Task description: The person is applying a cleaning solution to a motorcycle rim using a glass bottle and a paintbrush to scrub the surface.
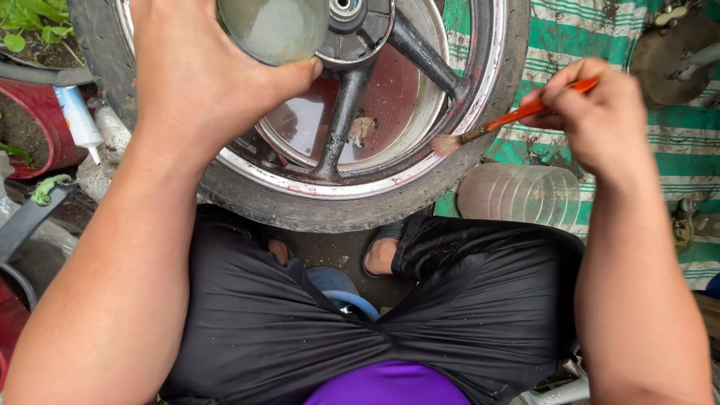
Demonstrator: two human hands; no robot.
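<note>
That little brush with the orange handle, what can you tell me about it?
The brush is small, with a thin orange handle, a dark metal collar and a worn tuft of pale bristles. The right hand pinches the handle near its far end and holds it slanted, bristles lowest. The tuft meets the rim of the wheel, just inside the tyre. The bristles look splayed and grubby; whether they are wet is hard to tell.

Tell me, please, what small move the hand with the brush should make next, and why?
Probably sweep the brush along the wheel rim: the right hand holds its bristles right at the rim's edge, while the left hand holds a cup of cloudy liquid above the spokes.
</note>
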